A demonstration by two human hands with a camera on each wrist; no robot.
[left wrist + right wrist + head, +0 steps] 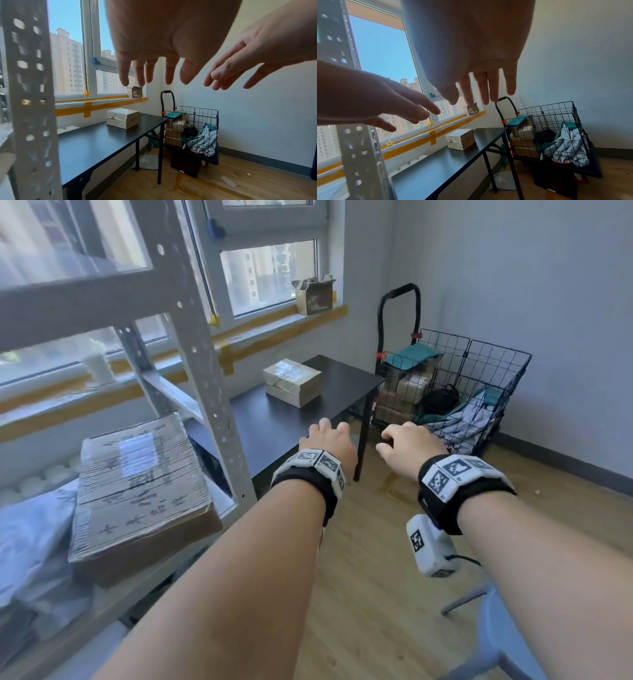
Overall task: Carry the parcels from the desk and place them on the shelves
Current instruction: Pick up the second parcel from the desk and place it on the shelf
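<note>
A taped cardboard parcel (292, 381) (122, 118) (460, 139) sits on the far end of the black desk (274, 422) (96, 142) (447, 167). My left hand (327, 440) (147, 67) and right hand (407, 441) (481, 86) reach out side by side in the air, short of the parcel, fingers straight and spread, holding nothing. On the grey metal shelf (205, 378) at the left lies a large brown box (137, 491) beside a pale plastic mailer bag (30, 542).
A wire-cage trolley (455, 385) (193, 128) (553, 132) with boxes and bags stands beyond the desk by the wall. A small opened box (315, 296) rests on the windowsill. A blue stool (496, 638) is at lower right on the wooden floor.
</note>
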